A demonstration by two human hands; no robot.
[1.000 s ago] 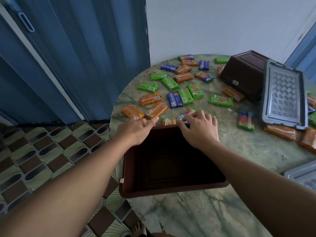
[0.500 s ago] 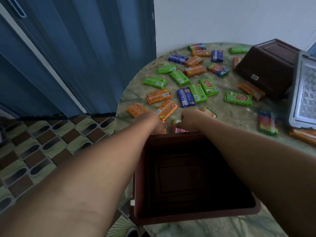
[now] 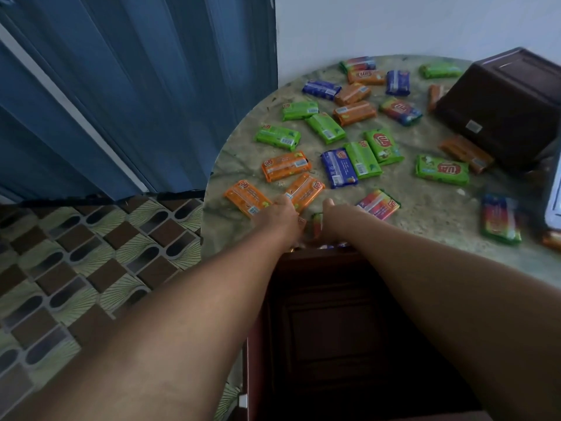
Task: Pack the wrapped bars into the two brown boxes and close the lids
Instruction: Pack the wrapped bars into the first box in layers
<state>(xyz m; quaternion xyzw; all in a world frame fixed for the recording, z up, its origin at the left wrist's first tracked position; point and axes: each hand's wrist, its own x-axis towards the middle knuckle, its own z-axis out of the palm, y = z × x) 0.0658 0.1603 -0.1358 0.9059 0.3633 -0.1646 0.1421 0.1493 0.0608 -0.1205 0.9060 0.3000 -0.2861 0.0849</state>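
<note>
An open brown box (image 3: 334, 335) stands at the table's near edge, and no bar shows in its dark inside. Just beyond its far rim, my left hand (image 3: 280, 215) and my right hand (image 3: 335, 218) are side by side with fingers curled down. An orange bar (image 3: 302, 221) peeks out under the left hand. A multicoloured bar (image 3: 316, 224) stands on edge in the right hand's grip. Several wrapped bars lie loose beyond the hands, among them an orange one (image 3: 247, 198), a blue one (image 3: 338, 168) and a green one (image 3: 441, 170). The second brown box (image 3: 501, 110) lies upside down at far right.
The round marbled table (image 3: 431, 214) ends close to the left of my left hand, above a patterned floor (image 3: 91, 253). A blue folding door (image 3: 136, 86) stands at left. A grey lid (image 3: 555, 196) shows at the right edge. Another multicoloured bar (image 3: 499, 221) lies to the right.
Both hands went from lying flat on bars beyond the box rim to curled grips on them. They now sit closer together, and the view has shifted left and nearer.
</note>
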